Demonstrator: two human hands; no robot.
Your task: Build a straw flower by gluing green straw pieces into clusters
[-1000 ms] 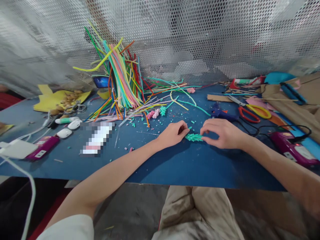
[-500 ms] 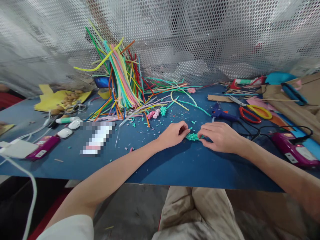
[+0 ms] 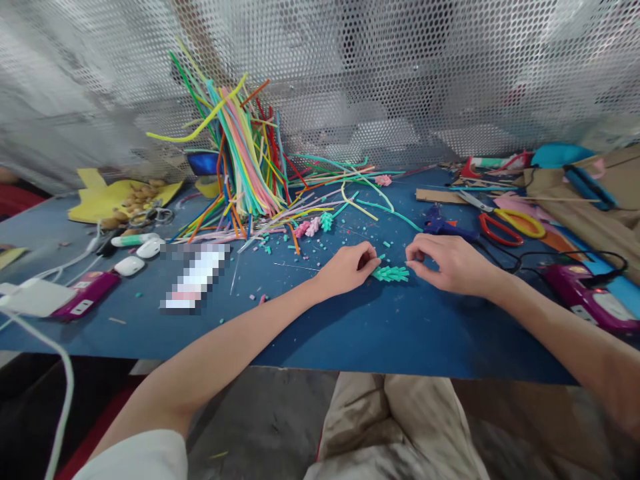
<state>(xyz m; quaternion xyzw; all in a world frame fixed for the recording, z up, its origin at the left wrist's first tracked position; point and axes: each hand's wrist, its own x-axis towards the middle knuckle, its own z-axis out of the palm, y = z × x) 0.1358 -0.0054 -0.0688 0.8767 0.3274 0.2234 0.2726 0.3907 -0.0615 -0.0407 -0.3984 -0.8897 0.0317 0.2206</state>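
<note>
Your left hand [image 3: 347, 268] pinches the green sprig [image 3: 393, 274] | right hand [image 3: 453, 265] now off it, fingers' closure unclear | left alone steadies it

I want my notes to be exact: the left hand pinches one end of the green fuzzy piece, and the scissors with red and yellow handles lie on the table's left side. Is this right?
Not the side: the scissors lie on the right side of the table, as the head view shows. The rest stands.

A mint-green tufted sprig [image 3: 393, 274] extends sideways, its splayed end pointing right
</note>
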